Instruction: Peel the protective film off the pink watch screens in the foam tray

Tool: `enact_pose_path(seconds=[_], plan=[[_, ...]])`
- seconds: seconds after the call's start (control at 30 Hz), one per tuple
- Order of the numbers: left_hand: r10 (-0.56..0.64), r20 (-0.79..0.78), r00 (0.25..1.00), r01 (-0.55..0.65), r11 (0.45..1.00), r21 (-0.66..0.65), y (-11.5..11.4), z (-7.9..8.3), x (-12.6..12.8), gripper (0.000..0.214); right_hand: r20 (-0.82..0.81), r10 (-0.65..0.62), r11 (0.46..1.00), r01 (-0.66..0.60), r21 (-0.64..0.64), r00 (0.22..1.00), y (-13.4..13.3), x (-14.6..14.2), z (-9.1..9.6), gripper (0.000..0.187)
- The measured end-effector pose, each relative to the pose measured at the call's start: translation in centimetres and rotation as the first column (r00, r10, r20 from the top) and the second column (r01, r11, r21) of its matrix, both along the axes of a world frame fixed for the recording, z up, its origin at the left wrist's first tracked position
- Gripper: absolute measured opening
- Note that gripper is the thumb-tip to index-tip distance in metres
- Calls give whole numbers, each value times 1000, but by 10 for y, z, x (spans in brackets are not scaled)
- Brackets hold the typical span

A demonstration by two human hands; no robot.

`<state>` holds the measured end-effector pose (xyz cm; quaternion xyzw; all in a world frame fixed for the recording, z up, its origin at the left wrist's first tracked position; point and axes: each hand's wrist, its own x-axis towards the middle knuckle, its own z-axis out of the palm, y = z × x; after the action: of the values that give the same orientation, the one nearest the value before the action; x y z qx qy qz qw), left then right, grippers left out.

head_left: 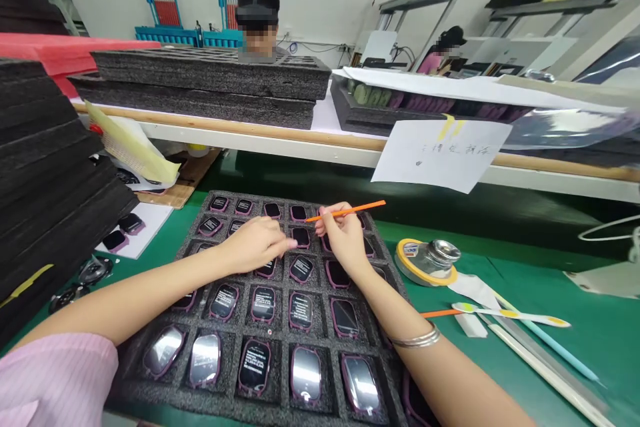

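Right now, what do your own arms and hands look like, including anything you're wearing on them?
The left hand and right hand are bare, with no gloves. A pale pink sleeve covers the upper part of the left arm, and a thin silver bangle circles the right wrist.

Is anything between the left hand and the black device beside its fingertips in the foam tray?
Nothing visible: the left hand has its fingertips at the edge of the black device in the foam tray.
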<state>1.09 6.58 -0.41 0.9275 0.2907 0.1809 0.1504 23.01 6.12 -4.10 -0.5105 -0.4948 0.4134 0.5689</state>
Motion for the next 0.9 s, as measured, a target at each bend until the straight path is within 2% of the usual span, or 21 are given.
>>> enact_pose_path(seconds=[0.07,0.17,0.3,0.47,0.63,0.8,0.9], plan=[[-77,-47,996,78,997,5,-13,0,-14,32,-17,31,1000,-31,2,999,-7,-4,11,25],[-81,-60,995,83,996,39,-26,-5,-36,27,-41,119,993,-119,-19,992,-24,-19,20,39],[-40,-10,999,40,998,52,-29,-14,-53,29,-79,182,982,-186,-44,980,-44,-39,15,51],[-27,46,999,25,998,50,-26,-23,-55,29,-98,211,975,-217,-54,973,-50,-51,2,51],[11,73,997,-11,1000,1,-28,-22,-52,28,-68,230,970,-234,-60,971,-49,-53,-2,48],[104,95,990,-98,993,-70,-29,-23,-50,52,-20,239,970,-240,-51,971,-50,-52,-3,45],[133,96,986,-124,988,-95,-29,-24,-50,55,9,242,970,-241,-38,970,-51,-53,-3,41]])
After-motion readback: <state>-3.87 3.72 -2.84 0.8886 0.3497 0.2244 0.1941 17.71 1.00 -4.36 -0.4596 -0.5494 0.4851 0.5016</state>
